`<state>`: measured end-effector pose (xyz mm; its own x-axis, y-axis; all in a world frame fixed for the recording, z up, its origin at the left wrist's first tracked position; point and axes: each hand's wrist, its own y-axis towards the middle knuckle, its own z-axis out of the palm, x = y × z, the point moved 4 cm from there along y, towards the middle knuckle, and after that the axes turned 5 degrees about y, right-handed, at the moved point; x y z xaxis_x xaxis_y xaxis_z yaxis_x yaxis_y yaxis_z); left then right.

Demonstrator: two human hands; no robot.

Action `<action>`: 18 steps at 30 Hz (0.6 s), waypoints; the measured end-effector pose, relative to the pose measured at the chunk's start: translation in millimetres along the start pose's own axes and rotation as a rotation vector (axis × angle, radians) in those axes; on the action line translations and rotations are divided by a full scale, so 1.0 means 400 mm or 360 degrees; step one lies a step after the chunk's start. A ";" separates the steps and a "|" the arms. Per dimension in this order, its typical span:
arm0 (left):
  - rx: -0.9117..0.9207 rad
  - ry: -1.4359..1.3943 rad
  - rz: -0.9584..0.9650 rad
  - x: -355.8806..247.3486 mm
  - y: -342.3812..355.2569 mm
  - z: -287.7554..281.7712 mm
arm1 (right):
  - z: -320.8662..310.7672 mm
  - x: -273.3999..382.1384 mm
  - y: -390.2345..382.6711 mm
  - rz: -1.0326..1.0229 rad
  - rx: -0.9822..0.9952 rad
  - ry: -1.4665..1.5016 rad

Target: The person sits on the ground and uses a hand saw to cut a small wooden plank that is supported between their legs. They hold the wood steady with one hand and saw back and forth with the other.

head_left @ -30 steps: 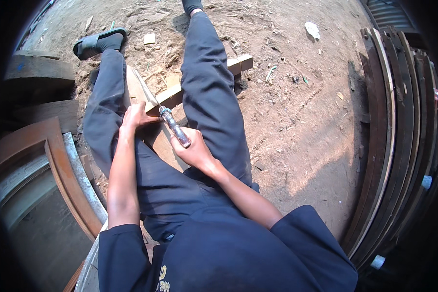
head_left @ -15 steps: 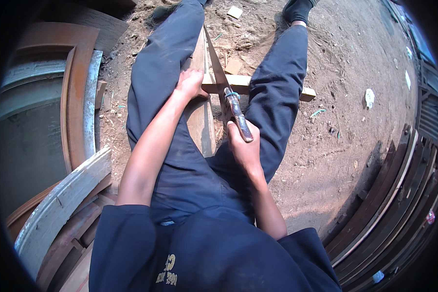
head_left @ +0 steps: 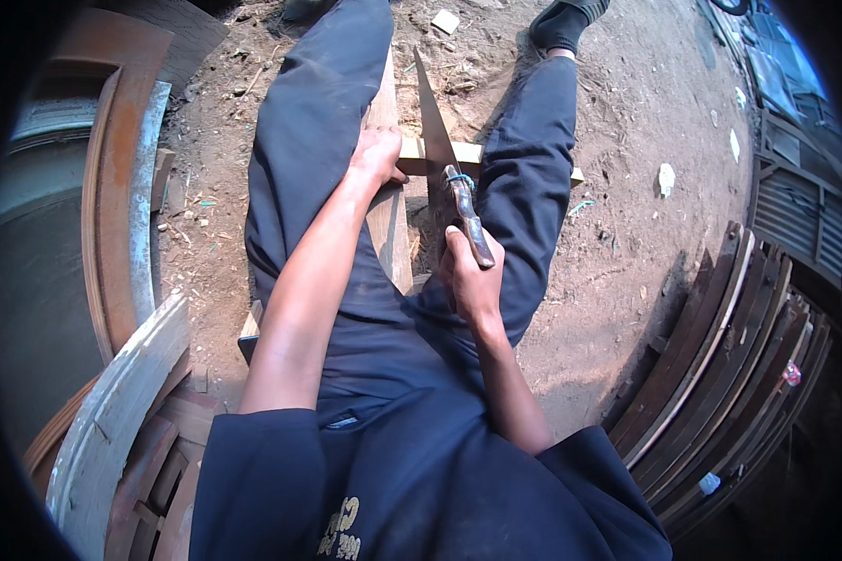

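In my right hand point(head_left: 472, 273) is a handsaw, its worn handle point(head_left: 469, 221) wrapped with a blue tie near the blade. The long tapered blade point(head_left: 434, 110) points away from me and crosses over a pale wooden batten point(head_left: 466, 153). My left hand point(head_left: 378, 155) is closed on the batten's left end, with its fingers partly hidden. Beneath that hand a wooden plank point(head_left: 389, 234) runs lengthwise between my legs. The batten lies crosswise over the plank and passes behind my right leg. Whether the saw teeth touch the wood I cannot tell.
A brown wooden frame point(head_left: 122, 187) and a weathered white board point(head_left: 112, 411) stand at the left, beside stacked timber point(head_left: 145, 467). At the right lies a row of dark planks point(head_left: 711, 365). Small wood scraps point(head_left: 446, 21) and litter point(head_left: 665, 179) dot the dirt ground point(head_left: 617, 252).
The saw blade's tip has swung to the right, showing more of the blade's side. My left hand stays on the batten. The whole view has shifted a little.
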<state>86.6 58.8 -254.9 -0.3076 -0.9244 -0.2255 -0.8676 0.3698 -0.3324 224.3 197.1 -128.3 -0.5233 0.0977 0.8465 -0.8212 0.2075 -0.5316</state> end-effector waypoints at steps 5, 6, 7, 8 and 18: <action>0.0023 -0.0258 -0.0052 0.014 0.024 0.050 | 0.031 0.026 -0.001 0.0023 -0.0039 -0.0086; 0.0015 -0.0297 -0.0048 0.005 0.026 0.056 | 0.028 0.017 -0.002 0.0023 -0.0062 -0.0113; -0.0004 -0.0339 -0.0048 0.000 0.032 0.059 | 0.024 0.011 -0.003 0.0023 -0.0084 -0.0140; -0.0056 -0.0181 -0.0025 -0.019 0.034 0.062 | 0.022 0.013 -0.001 0.0024 -0.0104 -0.0168; -0.0196 -0.0212 -0.0024 -0.008 0.030 0.107 | 0.068 0.063 -0.020 0.0178 -0.0142 -0.0047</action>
<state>94.1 70.3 -297.4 -0.2469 -0.9060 -0.3437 -0.9155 0.3343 -0.2236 211.5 171.3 -103.4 -0.6182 0.0967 0.7800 -0.7342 0.2830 -0.6171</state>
